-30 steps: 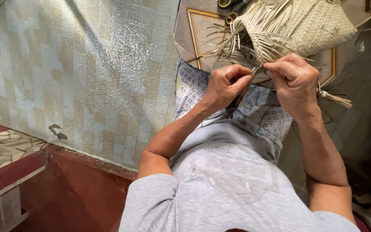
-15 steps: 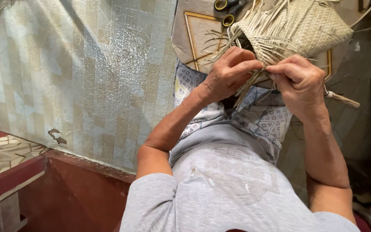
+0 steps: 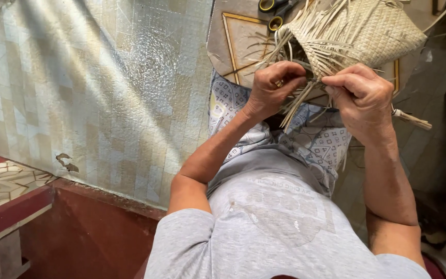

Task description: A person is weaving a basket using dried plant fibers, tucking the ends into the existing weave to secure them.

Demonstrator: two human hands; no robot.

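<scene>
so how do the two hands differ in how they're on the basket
The left hand is curled into a fist around loose strips at the rim of the woven basket, knuckles up, and wears a ring. The right hand is flatter, pinching strips between its fingertips, with no ring in view. Both hands grip the unwoven straw ends at the basket's open edge, close together above the lap.

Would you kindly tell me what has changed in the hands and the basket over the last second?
The left hand moved up from beside the right hand to the basket rim and closed over the loose strips there. The right hand shifted little and still pinches strips. The basket stayed on the lap, scissors beyond it.
</scene>
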